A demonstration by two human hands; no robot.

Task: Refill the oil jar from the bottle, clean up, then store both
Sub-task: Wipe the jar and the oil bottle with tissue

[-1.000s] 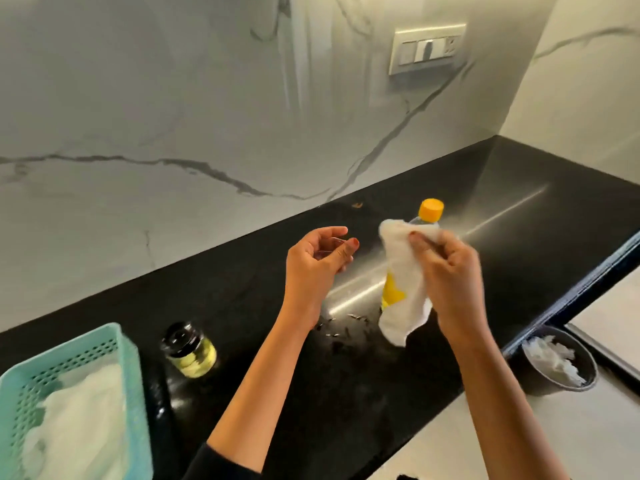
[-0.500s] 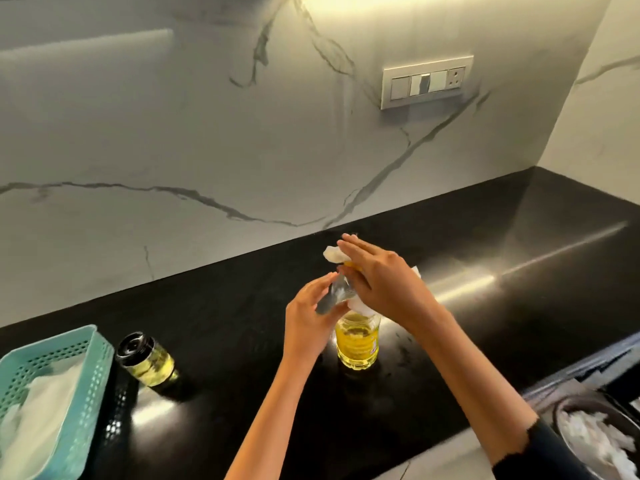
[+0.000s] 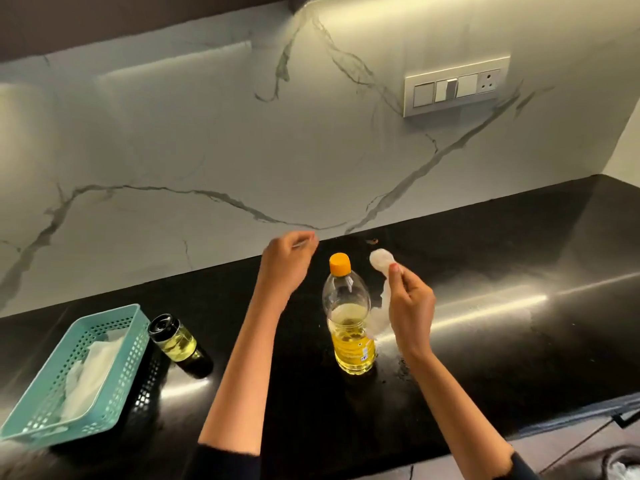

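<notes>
A clear plastic oil bottle [image 3: 349,320] with an orange cap stands upright on the black counter [image 3: 485,341], about half full of yellow oil. My right hand [image 3: 410,303] is just right of it, pinching a white tissue [image 3: 380,263] that hangs down beside the bottle. My left hand [image 3: 285,263] hovers to the left of the cap, blurred, fingers loosely curled and touching nothing. The small glass oil jar [image 3: 175,339] with a black lid stands further left on the counter, holding pale oil.
A teal perforated basket [image 3: 117,327] with white tissues inside sits at the counter's left end. A marble backsplash with a switch panel [image 3: 456,86] rises behind. A dark bowl [image 3: 620,467] shows at the bottom right, below the counter edge.
Both hands were on the bottle's top with the tissue; now they have come off it. The orange cap is uncovered, and the right hand has drawn the tissue to the right.
</notes>
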